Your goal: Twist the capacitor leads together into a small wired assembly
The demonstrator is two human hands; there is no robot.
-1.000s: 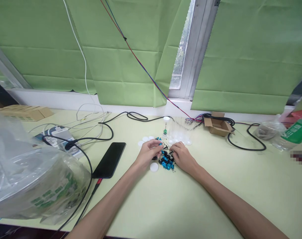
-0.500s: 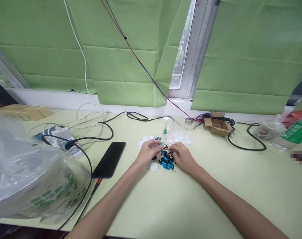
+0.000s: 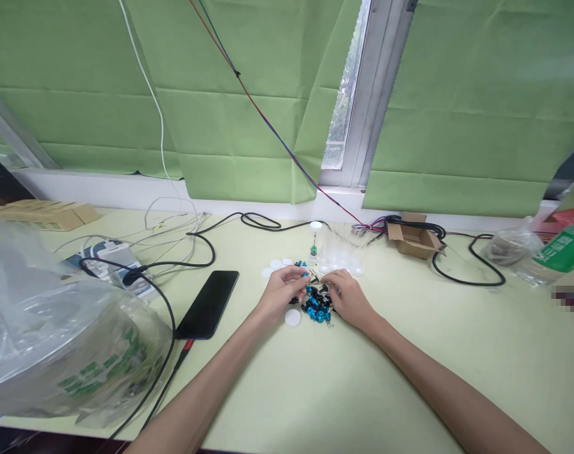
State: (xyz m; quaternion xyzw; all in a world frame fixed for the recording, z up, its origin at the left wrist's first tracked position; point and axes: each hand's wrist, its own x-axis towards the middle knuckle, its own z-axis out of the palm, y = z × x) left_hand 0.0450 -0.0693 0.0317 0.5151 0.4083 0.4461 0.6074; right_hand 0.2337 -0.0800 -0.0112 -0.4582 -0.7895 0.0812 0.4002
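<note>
A small heap of blue and black parts (image 3: 317,308), with a few silvery pieces among them, lies on the pale table between my hands. My left hand (image 3: 284,290) is at the heap's left side, its thumb and fingers pinched on a small blue part (image 3: 305,275). My right hand (image 3: 346,296) rests at the heap's right edge, fingers curled down among the pieces; what they grip, if anything, is hidden. A white round disc (image 3: 293,317) lies just below my left hand. More white discs (image 3: 276,264) lie beyond it.
Clear tubes (image 3: 341,252) stand behind my hands, beside a tube with a green part (image 3: 314,250). A black phone (image 3: 208,304) lies to the left, near a large plastic-wrapped bundle (image 3: 79,353). At the back right sits an open cardboard box (image 3: 414,238) with black cables.
My right fingers have shifted very slightly at the heap. Otherwise both hands stay in nearly the same place.
</note>
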